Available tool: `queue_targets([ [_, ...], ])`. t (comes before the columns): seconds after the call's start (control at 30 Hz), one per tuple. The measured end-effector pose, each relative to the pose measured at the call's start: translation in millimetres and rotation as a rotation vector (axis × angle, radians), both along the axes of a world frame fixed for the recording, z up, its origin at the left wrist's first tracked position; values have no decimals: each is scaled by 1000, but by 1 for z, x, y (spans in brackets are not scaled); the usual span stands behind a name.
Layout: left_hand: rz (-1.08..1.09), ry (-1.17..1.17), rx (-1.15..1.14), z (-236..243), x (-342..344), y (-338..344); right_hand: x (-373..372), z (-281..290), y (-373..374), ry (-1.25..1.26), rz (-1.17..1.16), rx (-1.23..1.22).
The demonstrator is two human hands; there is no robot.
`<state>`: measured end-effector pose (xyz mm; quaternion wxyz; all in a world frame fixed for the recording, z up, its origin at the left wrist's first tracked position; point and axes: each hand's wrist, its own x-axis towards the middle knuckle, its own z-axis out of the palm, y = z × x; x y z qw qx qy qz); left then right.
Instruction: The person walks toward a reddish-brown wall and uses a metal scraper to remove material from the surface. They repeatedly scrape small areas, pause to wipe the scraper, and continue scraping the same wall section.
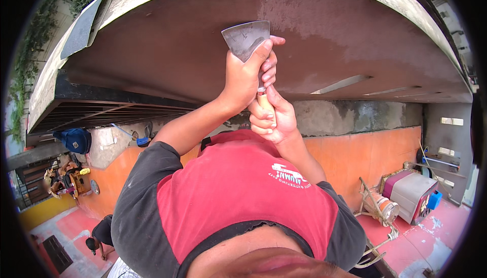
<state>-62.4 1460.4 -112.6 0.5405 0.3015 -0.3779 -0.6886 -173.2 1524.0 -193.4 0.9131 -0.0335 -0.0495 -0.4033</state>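
Both my hands are on a scraper (247, 35) with a wide, flared metal blade and a pale wooden handle. My left hand (244, 77) is closed around the lower part of the blade, its thumb lying on the metal and the fingertips showing at the right side. Just below it, my right hand (276, 118) wraps round the handle with the thumb pointing up. The blade's broad edge points away from me, over a brown wall surface (177, 39). Whether the edge touches that surface I cannot tell.
Patchy, lighter areas mark the brown surface, and slots (342, 84) cut through it at right. A dark slatted metal frame (116, 100) lies left. Far below are a person (103, 235), a blue bag (75, 140), a bucket (381, 207) and a grey-and-maroon machine (411, 191).
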Motion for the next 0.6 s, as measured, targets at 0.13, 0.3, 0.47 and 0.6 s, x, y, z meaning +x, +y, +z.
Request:
queue_targets([
  [0.13,25,36,-95,33,0,-5,-3,22,-18,-7,40,-106],
  [0.3,16,-21,37,2,5,3,5,-3,3,-39,60,56],
  [0.47,13,8,19,2,4,6,3,0,3,14,17,-21],
  [0.6,16,-14,-24,10,4,2,3,12,-3,18,-3,-62],
])
